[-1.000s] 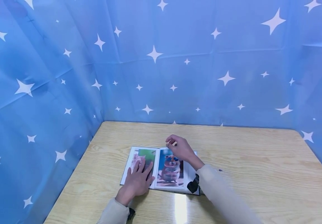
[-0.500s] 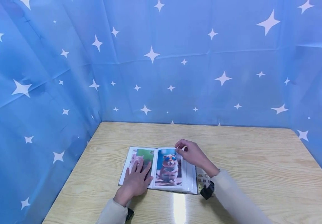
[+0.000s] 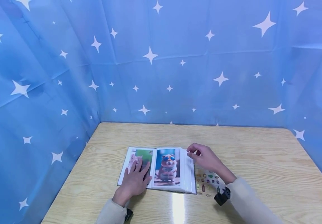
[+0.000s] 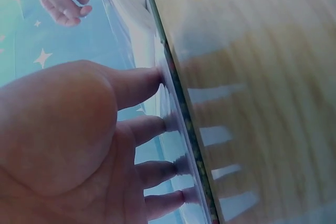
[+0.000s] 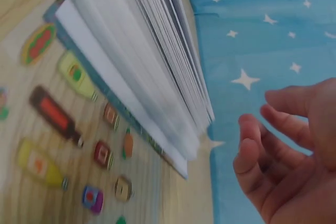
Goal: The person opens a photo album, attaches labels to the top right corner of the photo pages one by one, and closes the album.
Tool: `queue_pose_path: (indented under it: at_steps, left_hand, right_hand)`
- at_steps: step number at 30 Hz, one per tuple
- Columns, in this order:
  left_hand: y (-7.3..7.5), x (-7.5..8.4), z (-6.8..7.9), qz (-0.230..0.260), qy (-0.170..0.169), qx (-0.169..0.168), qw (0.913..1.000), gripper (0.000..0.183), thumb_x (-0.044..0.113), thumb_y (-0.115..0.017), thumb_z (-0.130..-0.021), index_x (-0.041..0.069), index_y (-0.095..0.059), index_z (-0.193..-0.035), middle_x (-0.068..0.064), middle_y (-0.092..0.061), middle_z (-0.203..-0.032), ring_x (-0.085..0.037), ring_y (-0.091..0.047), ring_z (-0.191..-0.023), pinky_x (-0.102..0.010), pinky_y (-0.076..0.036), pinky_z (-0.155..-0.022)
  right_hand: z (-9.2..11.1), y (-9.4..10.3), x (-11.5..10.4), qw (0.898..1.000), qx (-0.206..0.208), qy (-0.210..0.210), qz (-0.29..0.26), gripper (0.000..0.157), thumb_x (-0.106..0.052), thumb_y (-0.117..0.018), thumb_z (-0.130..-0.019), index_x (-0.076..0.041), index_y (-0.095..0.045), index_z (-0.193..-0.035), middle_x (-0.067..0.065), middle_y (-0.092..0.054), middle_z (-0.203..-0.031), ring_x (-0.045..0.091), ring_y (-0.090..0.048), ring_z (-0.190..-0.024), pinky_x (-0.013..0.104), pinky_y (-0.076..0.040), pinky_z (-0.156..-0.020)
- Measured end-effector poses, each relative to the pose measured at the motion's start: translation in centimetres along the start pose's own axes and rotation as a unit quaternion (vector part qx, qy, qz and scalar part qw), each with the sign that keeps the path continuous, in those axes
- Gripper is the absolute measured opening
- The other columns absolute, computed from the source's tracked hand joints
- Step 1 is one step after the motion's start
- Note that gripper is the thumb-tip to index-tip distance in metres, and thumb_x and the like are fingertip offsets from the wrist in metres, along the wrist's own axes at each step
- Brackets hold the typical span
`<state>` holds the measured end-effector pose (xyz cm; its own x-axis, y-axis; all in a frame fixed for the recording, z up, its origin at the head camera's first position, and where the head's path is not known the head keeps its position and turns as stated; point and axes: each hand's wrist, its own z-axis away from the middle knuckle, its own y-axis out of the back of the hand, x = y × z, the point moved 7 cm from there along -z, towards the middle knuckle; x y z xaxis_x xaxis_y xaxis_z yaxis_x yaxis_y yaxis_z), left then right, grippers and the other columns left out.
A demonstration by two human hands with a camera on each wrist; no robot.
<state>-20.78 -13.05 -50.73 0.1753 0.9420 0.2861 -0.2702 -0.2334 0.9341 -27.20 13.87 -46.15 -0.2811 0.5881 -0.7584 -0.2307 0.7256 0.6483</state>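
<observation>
Nearest, two pale sleeves reach in from the bottom, the left [image 3: 112,213] at seven o'clock and the right [image 3: 250,200] at five, each wrist wearing a black device [image 3: 222,196]. Taking the open photo album [image 3: 188,175] as the dial's centre, the left hand [image 3: 135,180] lies at eight o'clock, fingers straight and spread, fingertips pressing the left page. The right hand [image 3: 207,159] hangs between two and three o'clock, fingers loosely bent and grasping nothing, just beside the album's far right corner.

The left page holds a pink-and-green picture [image 3: 143,154], partly hidden by fingers; the right page holds a hamster picture [image 3: 167,169] with blue sunglasses. Page edges fan out toward three o'clock. Between three and four, a see-through sheet [image 3: 207,181] shows little bottles and jars.

Beneath is a pale wood-grain table [image 3: 261,161], with glare at six o'clock. Beyond hangs a blue curtain [image 3: 189,74] with white stars.
</observation>
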Motion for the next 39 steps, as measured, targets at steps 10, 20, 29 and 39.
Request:
queue_pose_path:
  at_steps: [10,20,29,39]
  left_hand:
    - [0.3,0.1,0.0,0.01,0.0,0.007,0.9999,0.06,0.041,-0.05,-0.102,0.015,-0.037,-0.154,-0.022,-0.022,-0.161,-0.046,-0.019,-0.147,-0.073,-0.022,-0.109]
    - [0.6,0.2,0.0,0.024,-0.005,0.029,0.9993,0.059,0.037,-0.056,-0.099,0.012,-0.042,-0.151,-0.024,-0.026,-0.16,-0.047,-0.021,-0.146,-0.071,-0.022,-0.111]
    - [0.8,0.4,0.0,0.024,-0.009,0.04,0.9989,0.059,0.035,-0.058,-0.098,0.011,-0.043,-0.15,-0.025,-0.028,-0.158,-0.045,-0.022,-0.147,-0.07,-0.022,-0.112]
    - [1.5,0.7,0.0,0.043,-0.021,0.067,0.9966,0.056,0.033,-0.059,-0.098,0.008,-0.047,-0.147,-0.027,-0.032,-0.156,-0.045,-0.027,-0.145,-0.068,-0.024,-0.112]
  right_hand:
    - [2.5,1.6,1.2,1.0,0.003,0.014,-0.003,0.01,-0.01,-0.062,-0.097,-0.006,-0.067,-0.105,0.008,-0.068,-0.092,0.019,-0.06,-0.079,0.026,-0.05,-0.066]
    - [4.2,3.1,2.9,0.999,0.029,0.014,0.013,0.005,-0.007,-0.064,-0.095,-0.007,-0.066,-0.1,0.004,-0.066,-0.088,0.012,-0.059,-0.079,0.026,-0.051,-0.067]
    - [4.9,3.4,4.8,0.999,0.033,-0.009,0.042,0.009,-0.004,-0.066,-0.092,-0.008,-0.066,-0.1,0.0,-0.066,-0.09,0.014,-0.059,-0.084,0.026,-0.051,-0.069]
    - [5.6,3.6,5.7,0.998,0.024,-0.013,0.056,0.016,-0.002,-0.069,-0.088,-0.007,-0.067,-0.104,0.001,-0.067,-0.096,0.019,-0.062,-0.092,0.031,-0.053,-0.075]
